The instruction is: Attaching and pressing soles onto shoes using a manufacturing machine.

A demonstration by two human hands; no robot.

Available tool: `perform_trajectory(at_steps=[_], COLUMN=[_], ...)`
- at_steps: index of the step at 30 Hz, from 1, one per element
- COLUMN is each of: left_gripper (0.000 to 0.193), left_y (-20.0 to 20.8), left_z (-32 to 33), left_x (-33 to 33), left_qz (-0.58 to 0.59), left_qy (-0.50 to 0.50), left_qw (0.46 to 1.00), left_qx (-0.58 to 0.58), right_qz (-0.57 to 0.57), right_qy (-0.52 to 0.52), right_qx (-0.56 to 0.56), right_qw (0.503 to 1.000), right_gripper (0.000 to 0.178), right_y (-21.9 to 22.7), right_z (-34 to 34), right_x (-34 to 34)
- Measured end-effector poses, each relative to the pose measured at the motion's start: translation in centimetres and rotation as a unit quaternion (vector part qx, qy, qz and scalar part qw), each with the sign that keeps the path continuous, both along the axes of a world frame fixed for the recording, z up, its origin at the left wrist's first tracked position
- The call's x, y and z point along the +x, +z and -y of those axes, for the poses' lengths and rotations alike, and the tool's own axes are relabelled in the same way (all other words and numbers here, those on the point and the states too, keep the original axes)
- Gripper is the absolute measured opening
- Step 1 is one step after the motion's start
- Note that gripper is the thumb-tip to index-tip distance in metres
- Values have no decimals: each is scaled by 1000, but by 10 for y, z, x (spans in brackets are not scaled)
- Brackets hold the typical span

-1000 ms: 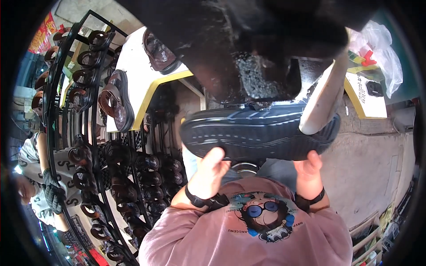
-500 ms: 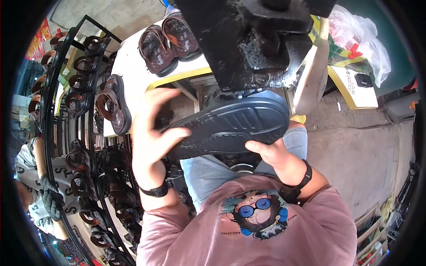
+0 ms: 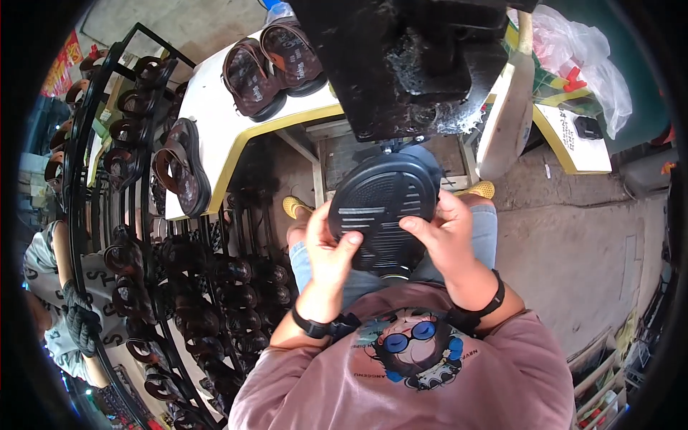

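A black shoe sole (image 3: 380, 204) with ribbed tread is tilted toward me; its other side is hidden. My left hand (image 3: 328, 247) grips its left edge, thumb pressed on the tread and fingers behind. On the right edge, my right hand (image 3: 444, 233) holds it the same way, its thumb also on the tread. The sole's far end sits just beneath the working tip of a black machine head (image 3: 430, 79); whether they touch I cannot tell.
Brown sandals (image 3: 290, 57) stand on a white table (image 3: 215, 129) with yellow edging. Racks (image 3: 136, 179) of sandals fill the left, where another person's gloved hand (image 3: 82, 319) shows. At the right are a plastic bag (image 3: 573, 50) and a small black object (image 3: 588, 129) on a white surface.
The sole has swung from lying crosswise to pointing toward me. My left hand has come down and right from beside the table and now grips the sole's edge. My right hand still holds it.
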State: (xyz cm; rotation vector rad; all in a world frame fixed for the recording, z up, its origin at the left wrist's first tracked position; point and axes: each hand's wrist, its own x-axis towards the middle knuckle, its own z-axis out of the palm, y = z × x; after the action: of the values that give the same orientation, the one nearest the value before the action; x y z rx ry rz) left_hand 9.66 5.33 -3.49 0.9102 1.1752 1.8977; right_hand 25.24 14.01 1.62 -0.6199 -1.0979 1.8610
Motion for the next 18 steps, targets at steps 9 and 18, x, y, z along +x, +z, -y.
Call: perform_trajectory(at_steps=[9,18], left_gripper=[74,50], left_y=[40,16], left_z=[-45,-40], left_x=[9,39], left_qz=[19,295], left_qy=[-330,-152], left_qw=[941,943], left_qx=[-73,30], right_qz=[186,381], right_qy=[2,49], right_qx=[280,629], right_qw=[942,676], right_gripper=[48,39], right_y=[34,39], right_z=[-67,-12], right_x=[19,28])
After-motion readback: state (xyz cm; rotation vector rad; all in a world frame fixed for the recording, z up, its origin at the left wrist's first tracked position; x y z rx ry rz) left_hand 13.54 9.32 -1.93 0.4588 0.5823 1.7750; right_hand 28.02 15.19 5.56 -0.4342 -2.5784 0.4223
